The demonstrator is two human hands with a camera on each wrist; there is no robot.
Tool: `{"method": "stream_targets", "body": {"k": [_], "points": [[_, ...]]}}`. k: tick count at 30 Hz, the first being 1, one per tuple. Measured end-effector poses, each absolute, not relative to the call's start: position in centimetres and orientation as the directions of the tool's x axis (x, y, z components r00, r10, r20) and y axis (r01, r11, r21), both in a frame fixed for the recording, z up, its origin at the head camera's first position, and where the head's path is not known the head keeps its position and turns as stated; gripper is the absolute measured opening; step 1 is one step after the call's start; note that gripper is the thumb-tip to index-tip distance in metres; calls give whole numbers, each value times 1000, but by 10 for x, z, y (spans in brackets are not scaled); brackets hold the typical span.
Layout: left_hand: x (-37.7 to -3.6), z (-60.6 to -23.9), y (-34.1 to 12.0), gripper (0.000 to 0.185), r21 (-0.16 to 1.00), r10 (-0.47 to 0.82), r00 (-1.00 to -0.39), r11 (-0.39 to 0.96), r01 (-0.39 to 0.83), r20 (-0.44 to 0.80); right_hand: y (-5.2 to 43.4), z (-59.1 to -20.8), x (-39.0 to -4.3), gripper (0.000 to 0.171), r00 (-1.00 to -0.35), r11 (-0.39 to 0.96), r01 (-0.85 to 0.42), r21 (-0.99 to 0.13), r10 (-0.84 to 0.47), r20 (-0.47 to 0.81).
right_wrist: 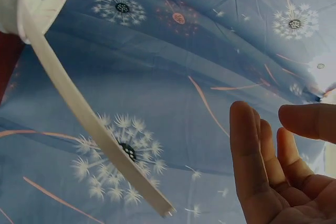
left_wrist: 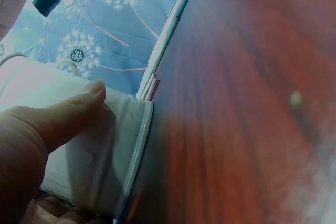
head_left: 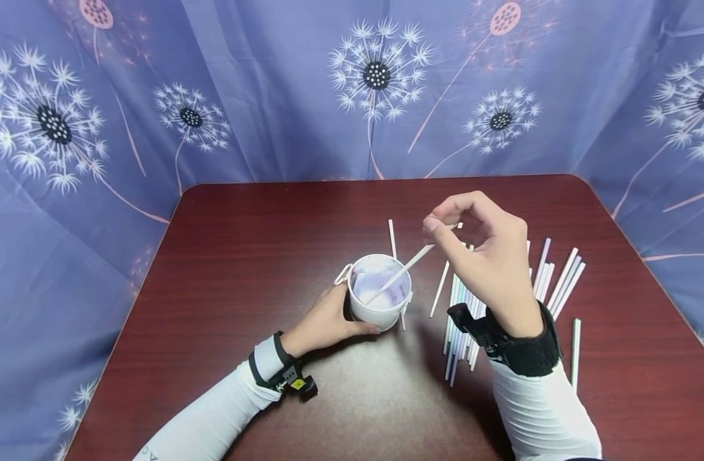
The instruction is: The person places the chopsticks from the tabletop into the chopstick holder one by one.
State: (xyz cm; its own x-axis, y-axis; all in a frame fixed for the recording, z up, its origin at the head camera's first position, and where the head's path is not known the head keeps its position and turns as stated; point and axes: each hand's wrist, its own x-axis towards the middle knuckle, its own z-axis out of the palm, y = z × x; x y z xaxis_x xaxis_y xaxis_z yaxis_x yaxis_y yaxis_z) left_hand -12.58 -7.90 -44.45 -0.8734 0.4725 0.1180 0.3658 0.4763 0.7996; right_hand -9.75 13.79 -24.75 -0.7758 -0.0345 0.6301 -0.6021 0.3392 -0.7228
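Left hand (head_left: 328, 320) grips cup (head_left: 379, 291); right hand (head_left: 490, 256) pinches straw (head_left: 400, 272).

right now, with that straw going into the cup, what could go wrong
The straw leans on the cup rim, held only at its top end by the right hand, so it could slip out. The left hand holds just one side, so a push might tip the cup. The wrist could knock the loose straws.

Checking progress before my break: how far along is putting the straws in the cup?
Barely begun. The left hand holds the white cup; the right hand pinches one straw angled into it. The straw pile waits on the table.
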Motion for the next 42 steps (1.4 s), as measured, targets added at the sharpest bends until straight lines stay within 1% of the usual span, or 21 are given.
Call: {"method": "stream_targets", "body": {"k": [6,9,12,15,17,19,21,22,24,27,29,30,32,34,36,37,39,42], "points": [[-126,-447,-74,86,795,469,-873,477,376,131,158,-249,-98,11,-742,392,-604,-694,40,669],[-125,-449,-73,89,813,477,-868,446,375,139,171,-245,-97,12,-729,420,-587,-692,99,678],[-124,-452,-73,93,837,485,-862,405,369,145,186,-239,-95,14,-707,510,-538,-671,162,689],[-122,-453,-74,95,857,493,-856,365,365,155,211,-237,-95,16,-670,662,-437,-609,212,712],[-122,-454,-74,94,861,498,-852,352,367,160,233,-238,-94,18,-661,743,-346,-573,240,711],[-122,-454,-74,94,862,508,-846,343,373,164,255,-241,-90,22,-673,806,-246,-539,258,693],[-124,-453,-75,94,858,522,-836,338,386,170,276,-246,-83,25,-706,843,-157,-514,268,655],[-124,-452,-75,93,860,533,-829,332,389,169,285,-249,-79,27,-733,854,-118,-507,270,624],[-127,-449,-78,92,867,564,-809,307,394,168,302,-258,-69,30,-800,891,-28,-453,252,545],[-130,-445,-84,88,882,619,-772,273,383,144,328,-279,-57,35,-892,921,50,-386,215,397],[-133,-445,-88,87,912,658,-741,209,352,136,344,-294,-51,38,-933,939,93,-332,199,300],[-135,-446,-90,85,930,669,-732,174,323,130,352,-302,-49,39,-943,941,105,-320,196,268],[-137,-449,-93,87,966,677,-726,94,241,115,367,-319,-45,42,-957,944,137,-300,204,206],[-138,-452,-95,93,991,671,-735,-1,136,102,379,-334,-41,47,-968,947,166,-276,210,137],[-137,-454,-96,95,997,647,-758,-53,58,78,387,-350,-38,53,-976,950,191,-247,210,50],[-136,-454,-96,96,997,633,-771,-69,35,71,390,-357,-36,57,-977,949,210,-235,212,-16],[-135,-454,-96,94,996,611,-790,-87,12,63,392,-369,-34,68,-961,945,251,-209,217,-172],[-134,-454,-95,90,996,588,-807,-87,12,61,391,-383,-31,83,-898,929,313,-195,224,-378]]}}
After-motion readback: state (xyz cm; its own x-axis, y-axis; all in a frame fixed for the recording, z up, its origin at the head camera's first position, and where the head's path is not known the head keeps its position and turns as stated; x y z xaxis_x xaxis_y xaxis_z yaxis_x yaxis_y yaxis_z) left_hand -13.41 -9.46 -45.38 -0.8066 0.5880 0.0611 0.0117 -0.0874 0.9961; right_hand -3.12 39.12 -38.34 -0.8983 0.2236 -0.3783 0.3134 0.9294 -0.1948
